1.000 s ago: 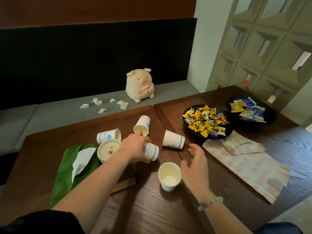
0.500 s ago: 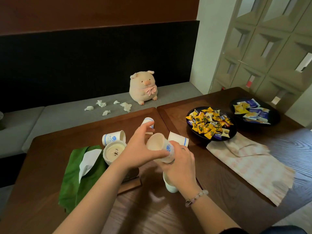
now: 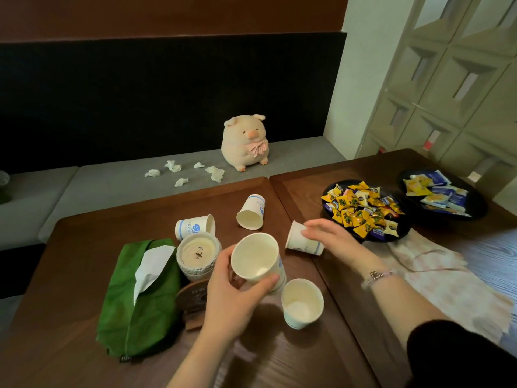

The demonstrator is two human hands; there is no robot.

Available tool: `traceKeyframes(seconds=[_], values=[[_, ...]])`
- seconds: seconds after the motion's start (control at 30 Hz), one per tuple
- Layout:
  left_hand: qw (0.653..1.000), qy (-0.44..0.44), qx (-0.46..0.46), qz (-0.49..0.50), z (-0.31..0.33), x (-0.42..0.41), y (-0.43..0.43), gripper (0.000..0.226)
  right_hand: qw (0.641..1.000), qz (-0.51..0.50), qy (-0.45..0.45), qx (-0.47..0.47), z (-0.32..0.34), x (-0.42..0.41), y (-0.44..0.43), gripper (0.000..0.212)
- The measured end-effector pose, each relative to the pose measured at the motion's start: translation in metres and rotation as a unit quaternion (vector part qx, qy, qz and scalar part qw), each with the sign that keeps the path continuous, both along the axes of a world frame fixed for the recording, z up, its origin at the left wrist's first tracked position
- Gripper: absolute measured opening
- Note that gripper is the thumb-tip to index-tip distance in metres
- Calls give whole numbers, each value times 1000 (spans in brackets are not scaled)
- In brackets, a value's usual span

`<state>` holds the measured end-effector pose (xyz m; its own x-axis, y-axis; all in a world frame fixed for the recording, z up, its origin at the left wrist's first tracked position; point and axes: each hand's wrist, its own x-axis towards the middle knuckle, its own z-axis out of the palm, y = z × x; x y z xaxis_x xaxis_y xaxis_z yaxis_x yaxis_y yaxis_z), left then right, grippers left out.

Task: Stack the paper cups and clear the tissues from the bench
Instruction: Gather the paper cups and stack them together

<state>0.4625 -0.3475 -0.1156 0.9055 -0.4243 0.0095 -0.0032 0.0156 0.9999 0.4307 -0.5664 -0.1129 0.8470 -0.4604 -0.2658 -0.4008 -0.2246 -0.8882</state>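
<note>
Holding one paper cup (image 3: 256, 259) tilted with its mouth toward the camera, the left hand (image 3: 232, 301) wraps thumb and fingers around the cup's wall, closed on it just above the wooden desk (image 3: 70, 317). The right hand (image 3: 330, 236) is spread open with fingers loosely extended, lying over the base end of a tipped cup (image 3: 303, 242); whether it has taken hold yet I cannot tell, but nothing is clearly gripped.

An upright cup (image 3: 302, 303) stands just beside the held one. Two more lie on their sides farther back: a side-lying cup (image 3: 195, 226) by the round candle jar (image 3: 198, 256), and a far cup (image 3: 250, 212) with its mouth toward the camera.

These cups look light, thin and easily crushed, so a gentle pinch around the wall near the rim seems wise; they may roll when nudged. The crumpled tissues (image 3: 186, 173) sit on the grey bench (image 3: 112, 186) beside the plush pig (image 3: 244, 142), untouched. They should be soft and weightless, best pinched up one by one.
</note>
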Motion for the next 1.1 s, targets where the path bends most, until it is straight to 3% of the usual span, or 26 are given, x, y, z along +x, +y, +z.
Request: traceKeyframes(seconds=[0.07, 0.13, 0.23, 0.37, 0.57, 0.73, 0.87, 1.0, 1.1], values=[[1000, 14, 5, 8, -5, -5, 6, 60, 980, -17, 63, -188, -13, 16, -15, 58], [999, 30, 2, 11, -8, -8, 11, 66, 927, 2, 118, -356, -26, 29, -16, 77], [999, 31, 8, 6, -14, -10, 17, 70, 889, 45, 146, -431, -41, 45, -10, 93], [1000, 22, 20, -3, -20, -12, 22, 73, 891, 62, 153, -423, -56, 55, -3, 90], [999, 25, 32, -7, -22, -20, 19, 86, 924, 6, 117, -365, -61, 47, 4, 74], [996, 32, 79, -6, -17, -26, 15, 73, 961, -69, 23, -267, -41, 26, 5, 74], [995, 18, 101, -16, -1, -35, 6, 70, 969, -135, -48, -200, -15, 4, 17, 73], [990, -46, 127, -38, 11, -39, -12, 69, 962, -187, -112, -166, 6, -22, 32, 74], [976, -120, 173, -64, 15, -38, -25, 82, 952, -224, -150, -147, 15, -43, 36, 73]])
